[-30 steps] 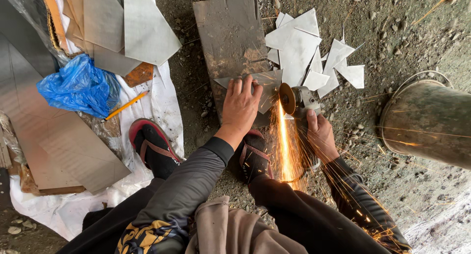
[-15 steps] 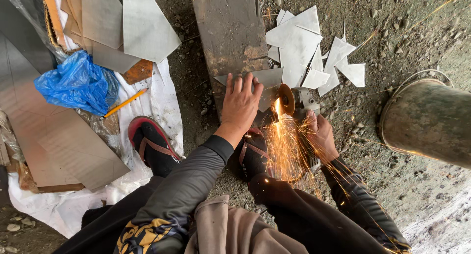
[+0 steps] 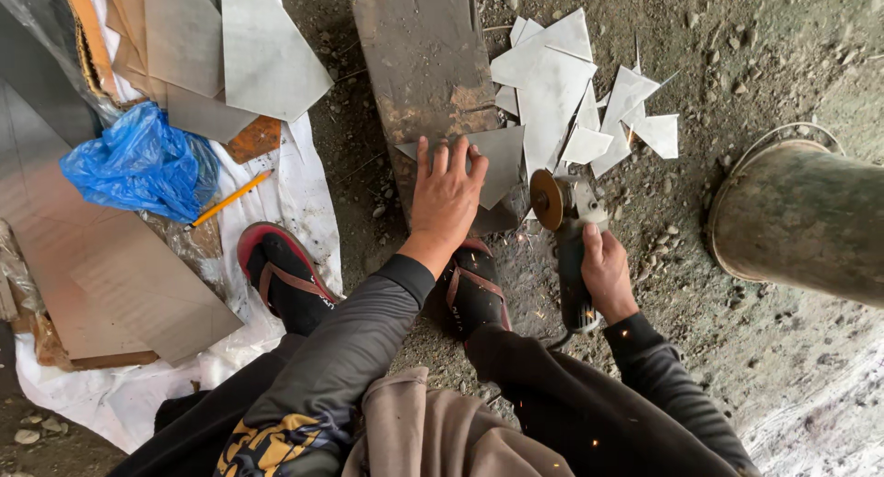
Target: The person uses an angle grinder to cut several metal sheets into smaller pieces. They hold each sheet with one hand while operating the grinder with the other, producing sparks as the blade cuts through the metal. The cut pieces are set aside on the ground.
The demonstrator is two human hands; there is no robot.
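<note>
Grey metal sheet (image 3: 493, 164) is lying on the slab (image 3: 424, 72), your left hand (image 3: 447, 196) pressing it with fingers spread. Sparks are dying out: your right hand (image 3: 603, 274) is gripping the grinder (image 3: 566, 228), lifted clear at 3 o'clock; cut appears finished.

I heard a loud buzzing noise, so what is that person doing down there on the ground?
A person is crouching on the dirt, cutting thin metal. The left hand presses a grey metal sheet piece flat on a rusty metal block. The right hand grips an angle grinder, its disc just beside the sheet's edge, with only a few small sparks showing. Cut-off scraps lie behind it, and a pencil and blue plastic bag sit to the left.
</note>
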